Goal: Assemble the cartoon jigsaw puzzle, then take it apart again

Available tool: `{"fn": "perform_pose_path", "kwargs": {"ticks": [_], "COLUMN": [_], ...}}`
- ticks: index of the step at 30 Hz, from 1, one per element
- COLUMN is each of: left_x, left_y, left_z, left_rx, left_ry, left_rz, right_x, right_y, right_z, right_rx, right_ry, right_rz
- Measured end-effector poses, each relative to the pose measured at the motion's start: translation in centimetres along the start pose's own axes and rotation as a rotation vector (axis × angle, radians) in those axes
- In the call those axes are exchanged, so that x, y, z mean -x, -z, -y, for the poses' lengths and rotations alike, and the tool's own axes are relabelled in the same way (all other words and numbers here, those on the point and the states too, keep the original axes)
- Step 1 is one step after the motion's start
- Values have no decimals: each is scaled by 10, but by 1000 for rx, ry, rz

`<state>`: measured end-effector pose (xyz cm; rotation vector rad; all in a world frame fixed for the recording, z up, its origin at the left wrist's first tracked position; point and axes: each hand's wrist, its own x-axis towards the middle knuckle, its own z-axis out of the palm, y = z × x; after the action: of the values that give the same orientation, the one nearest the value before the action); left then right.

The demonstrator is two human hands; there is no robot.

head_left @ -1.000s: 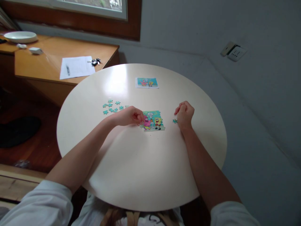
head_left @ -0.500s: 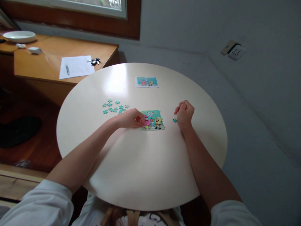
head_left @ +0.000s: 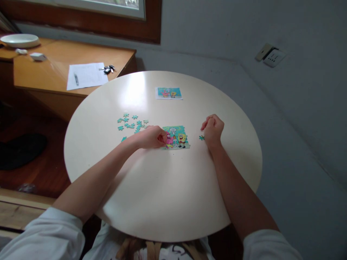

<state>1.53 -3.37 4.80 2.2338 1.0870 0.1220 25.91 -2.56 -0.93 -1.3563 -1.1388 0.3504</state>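
Observation:
A partly assembled jigsaw puzzle (head_left: 177, 136) with cartoon figures on a teal ground lies flat on the white round table (head_left: 168, 191). At its left edge is my left hand (head_left: 151, 137), its fingers curled together and touching or nearly touching the puzzle; whatever they may pinch is hidden. To the puzzle's right, my right hand (head_left: 213, 130) rests on the table in a loose fist. Beside that fist lies a small loose puzzle piece (head_left: 201, 137). Several teal loose pieces (head_left: 132, 125) are scattered beyond my left hand and forearm, which partly cover the area.
A creased reference picture (head_left: 169, 93) lies toward the table's far side. Past the left edge, a wooden desk (head_left: 89, 54) carries a paper sheet (head_left: 86, 76) with a pen, keys (head_left: 108, 69), a small white box (head_left: 38, 56) and a white dish (head_left: 20, 40). Walls border the right side.
My left hand has shifted very slightly right at the puzzle's left edge, and a loose piece beside its wrist now shows. My right hand stays put. The view has tilted a little.

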Motion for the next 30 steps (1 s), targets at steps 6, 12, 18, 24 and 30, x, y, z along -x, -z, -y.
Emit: {"fn": "perform_pose_path", "kwargs": {"ticks": [6,12,18,24,30], "left_x": [0,2,2,2,2], "left_y": [-2,-1,-1,0,-1], "left_z": [-2,-8,-8,-7,-7], "left_rx": [-29,-46,-102,-149,-156], "left_ry": [2,27,-6,9,3], "left_rz": [-1,26,35,36,25], "right_x": [0,0,-1,0,0], "right_y": [0,0,0,-1,0], "right_z": [1,2,1,0,0], "right_rx": [7,-3,-7,-6,3], "right_ry": [12,7,2,4,-1], "right_rz": [0,1,0,-1,1]}}
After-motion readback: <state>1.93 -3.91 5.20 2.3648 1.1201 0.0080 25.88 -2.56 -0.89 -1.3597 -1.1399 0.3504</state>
